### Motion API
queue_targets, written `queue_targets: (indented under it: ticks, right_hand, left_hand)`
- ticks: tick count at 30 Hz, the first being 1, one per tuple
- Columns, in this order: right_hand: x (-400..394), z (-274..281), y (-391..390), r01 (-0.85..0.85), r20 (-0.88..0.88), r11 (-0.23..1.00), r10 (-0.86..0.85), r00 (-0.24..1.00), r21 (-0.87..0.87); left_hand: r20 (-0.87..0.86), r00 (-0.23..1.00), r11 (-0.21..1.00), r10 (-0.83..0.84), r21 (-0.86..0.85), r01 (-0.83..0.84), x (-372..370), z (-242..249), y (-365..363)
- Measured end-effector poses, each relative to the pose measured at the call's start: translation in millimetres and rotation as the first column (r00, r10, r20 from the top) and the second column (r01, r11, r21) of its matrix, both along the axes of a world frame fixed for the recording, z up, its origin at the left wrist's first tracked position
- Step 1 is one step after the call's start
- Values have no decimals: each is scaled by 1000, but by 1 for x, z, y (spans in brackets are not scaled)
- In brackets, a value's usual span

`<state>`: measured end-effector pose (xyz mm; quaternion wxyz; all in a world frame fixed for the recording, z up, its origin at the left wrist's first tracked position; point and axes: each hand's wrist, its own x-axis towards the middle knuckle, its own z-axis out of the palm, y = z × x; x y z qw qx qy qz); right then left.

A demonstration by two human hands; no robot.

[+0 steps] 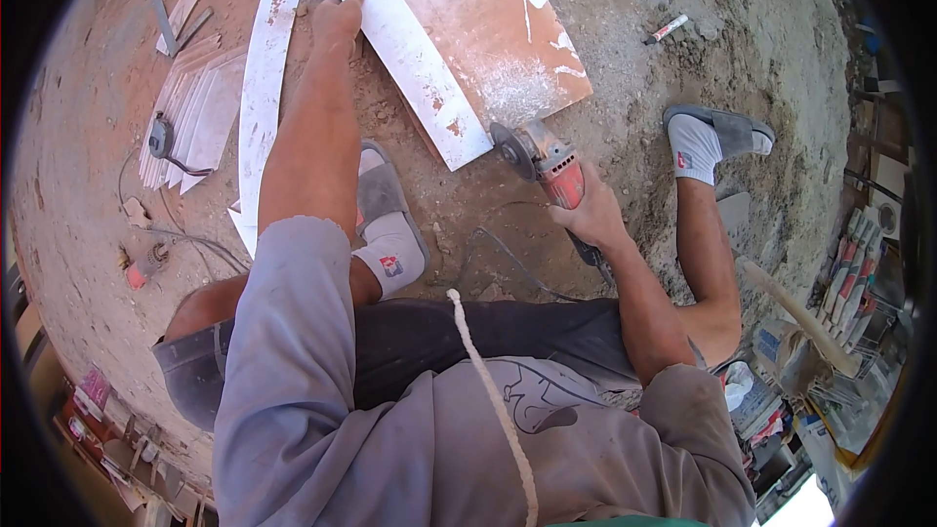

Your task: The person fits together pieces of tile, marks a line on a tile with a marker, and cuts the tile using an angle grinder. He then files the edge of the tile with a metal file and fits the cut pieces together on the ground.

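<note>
My right hand [593,212] is wrapped around the body of a red and grey angle grinder [560,174]. Its dark cutting disc [511,150] stands right at the near end of a long white tile strip [415,63]. At the strip's left edge, farther up, my left hand [339,20] is closed on it. Beneath and to the right of that strip lies a broad reddish-brown tile [503,20], dusted white near its front corner. A second white strip [268,78] with worn brown patches rests left of my forearm.
A fanned stack of cut tile pieces [200,107] lies at left with a dark round tool [161,137] on it. Another red tool [146,265] sits lower left. A cord [532,273] crosses the dirt between my feet. A marker [667,29] lies upper right; a wooden handle [800,317] leans at right.
</note>
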<state>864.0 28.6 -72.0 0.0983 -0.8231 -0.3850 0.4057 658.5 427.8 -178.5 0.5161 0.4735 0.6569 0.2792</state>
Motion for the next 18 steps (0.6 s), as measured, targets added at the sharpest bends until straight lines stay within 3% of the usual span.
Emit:
queue_targets:
  ticks: [2, 4, 7, 10, 18]
  right_hand:
    - [-2, 0, -1, -2, 7, 1000, 2, 1000, 10]
    - [-5, 1, 0, -10, 14, 1000, 9, 1000, 21]
    - [-6, 1, -1, -12, 32, 1000, 12, 999, 18]
    - [-7, 0, -1, -8, 29, 1000, 8, 1000, 23]
    - [-8, 3, 1, -9, 43, 999, 11, 999, -42]
  left_hand:
    - [24, 1000, 1000, 13, 4, -13, 0, 2, -1]
    - [-102, 995, 999, -8, 41, 12, 0, 6, -2]
    - [-140, 990, 998, -29, 50, 37, -2, -2, 2]
    - [-133, 991, 997, -23, 67, 32, -3, -17, 8]
    - [-139, 990, 998, -18, 54, 26, 1, -2, -1]
